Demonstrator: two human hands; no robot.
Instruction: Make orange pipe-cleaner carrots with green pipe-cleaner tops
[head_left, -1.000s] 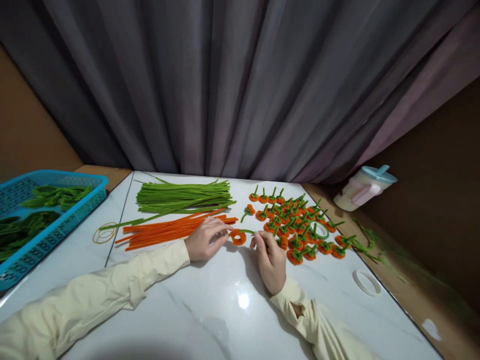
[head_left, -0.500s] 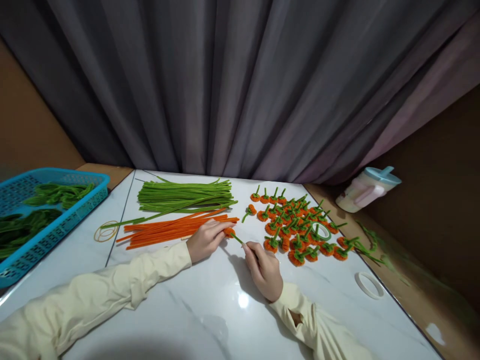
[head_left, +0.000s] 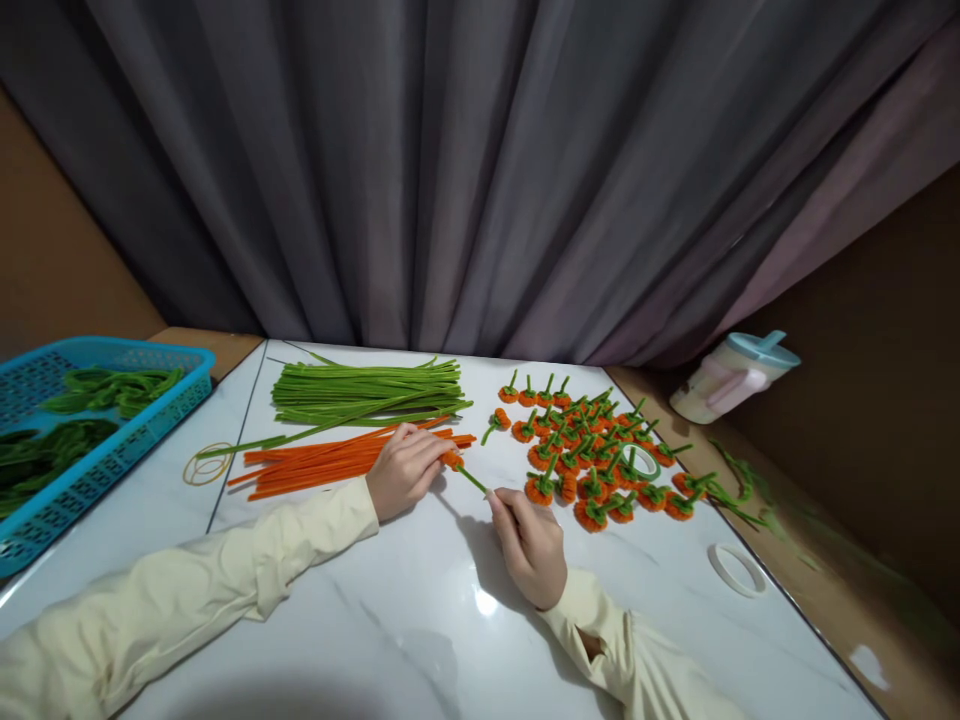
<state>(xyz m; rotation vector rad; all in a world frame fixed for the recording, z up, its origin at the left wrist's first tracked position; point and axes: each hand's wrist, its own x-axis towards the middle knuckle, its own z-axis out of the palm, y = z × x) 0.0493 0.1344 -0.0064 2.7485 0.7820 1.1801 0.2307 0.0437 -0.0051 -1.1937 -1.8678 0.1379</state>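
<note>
The orange chenille ring (head_left: 452, 460) was over the white surface (head_left: 360, 640), between the hands. It had just turned edge-on, pinched by the left hand (head_left: 409, 468), while the right hand (head_left: 529, 545) gripped its green stem (head_left: 472, 480), seemingly a steadier hold for shaping.

Here's a small fuzzy orange piece (head_left: 452, 460) up between the hands: the left hand (head_left: 405, 472) pinches its rounded head, and its thin green stem slants down to the fingertips of the right hand (head_left: 531, 548). Over by the worktop's far edge, left of the middle, lies a thick bundle of green strips (head_left: 367, 390), lengthwise, a few straying leftward. Just nearer, orange strips (head_left: 307, 468) lie loosely fanned, partly behind the left hand. And towards the far right corner, a crowd of orange pieces with green stems (head_left: 577, 440), most with stems up, sits closely packed.
</note>
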